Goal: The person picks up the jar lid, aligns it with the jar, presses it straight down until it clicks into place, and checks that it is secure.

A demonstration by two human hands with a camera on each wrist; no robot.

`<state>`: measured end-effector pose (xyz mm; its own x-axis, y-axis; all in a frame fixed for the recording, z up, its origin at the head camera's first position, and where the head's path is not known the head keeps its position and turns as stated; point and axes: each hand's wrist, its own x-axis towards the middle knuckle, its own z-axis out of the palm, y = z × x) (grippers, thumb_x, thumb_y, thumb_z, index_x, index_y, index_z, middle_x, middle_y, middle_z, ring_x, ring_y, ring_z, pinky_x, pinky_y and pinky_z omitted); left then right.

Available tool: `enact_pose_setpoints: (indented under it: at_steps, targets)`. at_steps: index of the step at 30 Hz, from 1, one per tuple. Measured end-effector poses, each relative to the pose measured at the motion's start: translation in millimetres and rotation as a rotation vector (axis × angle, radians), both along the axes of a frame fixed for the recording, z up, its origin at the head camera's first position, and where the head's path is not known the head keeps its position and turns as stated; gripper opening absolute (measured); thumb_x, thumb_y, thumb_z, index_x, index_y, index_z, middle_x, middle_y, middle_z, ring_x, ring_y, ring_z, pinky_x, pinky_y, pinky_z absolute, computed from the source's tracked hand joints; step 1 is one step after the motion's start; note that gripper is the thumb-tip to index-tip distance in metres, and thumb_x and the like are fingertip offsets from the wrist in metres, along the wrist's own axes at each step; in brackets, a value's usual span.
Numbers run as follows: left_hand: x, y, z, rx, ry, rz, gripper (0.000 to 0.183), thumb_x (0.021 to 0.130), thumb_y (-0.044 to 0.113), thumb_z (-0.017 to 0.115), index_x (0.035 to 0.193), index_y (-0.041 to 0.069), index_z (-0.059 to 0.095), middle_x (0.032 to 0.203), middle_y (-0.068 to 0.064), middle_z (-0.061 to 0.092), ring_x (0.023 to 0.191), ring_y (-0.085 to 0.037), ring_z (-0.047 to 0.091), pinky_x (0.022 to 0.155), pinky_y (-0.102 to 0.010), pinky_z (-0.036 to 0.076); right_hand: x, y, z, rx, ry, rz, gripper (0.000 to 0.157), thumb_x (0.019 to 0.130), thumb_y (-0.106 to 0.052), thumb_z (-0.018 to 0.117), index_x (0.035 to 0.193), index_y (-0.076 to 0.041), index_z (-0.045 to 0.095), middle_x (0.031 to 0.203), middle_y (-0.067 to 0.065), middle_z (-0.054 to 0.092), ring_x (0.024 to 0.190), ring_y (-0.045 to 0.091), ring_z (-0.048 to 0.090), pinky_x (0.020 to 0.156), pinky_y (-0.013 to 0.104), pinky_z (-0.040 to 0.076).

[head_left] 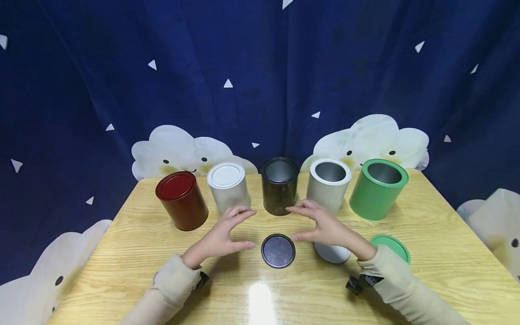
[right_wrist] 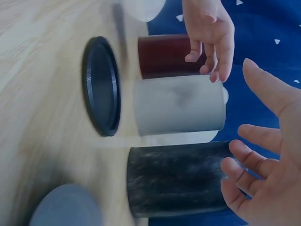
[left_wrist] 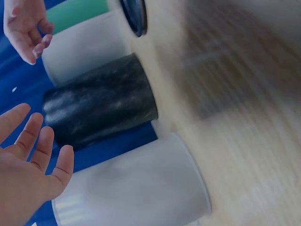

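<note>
My left hand hovers over the table with fingers spread, holding nothing. Facing it, my right hand is likewise spread and empty. Between and slightly below the two hands in the head view lies a black round lid; neither hand touches it. Behind it stands an uncovered black can. A white can with its lid on is beyond my left hand, and an uncovered white can is beyond my right. A white lid lies partly hidden under my right hand.
A dark red can with its lid on stands at the left end of the row. At the right end is an uncovered green can, with a green lid partly behind my right sleeve. A blue curtain hangs behind the table.
</note>
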<state>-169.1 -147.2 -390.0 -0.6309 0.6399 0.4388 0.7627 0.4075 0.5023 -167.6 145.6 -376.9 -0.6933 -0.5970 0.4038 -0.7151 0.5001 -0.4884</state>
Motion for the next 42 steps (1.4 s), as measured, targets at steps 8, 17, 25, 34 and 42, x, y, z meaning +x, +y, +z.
enact_pose_setpoints:
  at_steps: [8,17,25,34,42]
  targets:
    - [-5.4,7.5,-10.1,-0.084,-0.080,-0.025,0.072,0.068,0.028,0.080,0.129,0.004,0.049,0.120,-0.011,0.045,0.112,-0.025,0.040,0.092,-0.043,0.036,-2.8,8.6,-18.4,0.026,-0.025,0.024,0.064,0.067,-0.028,0.080,0.119,0.001,0.058,0.106,0.010,0.057,0.096,0.022,0.053,0.079,0.040,0.044]
    - [-9.6,15.8,-27.8,-0.165,-0.084,-0.029,0.081,0.067,0.031,0.080,0.132,0.000,0.044,0.115,-0.012,0.047,0.103,-0.025,0.043,0.085,-0.039,0.035,-7.0,14.8,-40.8,0.115,-0.062,0.054,0.068,0.066,-0.031,0.080,0.119,0.004,0.056,0.102,0.012,0.054,0.088,0.022,0.050,0.075,0.033,0.043]
    - [-7.6,24.8,-36.2,-0.335,-0.170,-0.011,0.085,0.067,0.041,0.079,0.134,0.003,0.043,0.119,-0.008,0.042,0.103,-0.023,0.037,0.081,-0.038,0.031,-7.6,12.8,-49.1,0.176,-0.093,0.060,0.071,0.064,-0.034,0.080,0.119,0.003,0.057,0.097,0.009,0.050,0.085,0.017,0.043,0.074,0.031,0.039]
    - [-6.3,27.9,-34.0,-0.458,-0.244,-0.002,0.082,0.066,0.040,0.079,0.132,0.004,0.045,0.116,-0.009,0.041,0.101,-0.024,0.036,0.076,-0.034,0.028,-4.1,7.4,-53.9,0.316,-0.161,0.010,0.073,0.064,-0.041,0.079,0.123,-0.003,0.056,0.098,0.002,0.045,0.090,0.018,0.040,0.073,0.033,0.033]
    - [-6.7,32.5,-35.1,-0.548,-0.203,0.015,0.077,0.069,0.040,0.077,0.131,0.005,0.047,0.118,-0.008,0.040,0.102,-0.024,0.036,0.078,-0.038,0.030,-3.5,-0.1,-58.7,0.372,-0.111,-0.005,0.070,0.062,-0.039,0.080,0.119,-0.004,0.059,0.096,0.000,0.043,0.085,0.019,0.036,0.066,0.030,0.029]
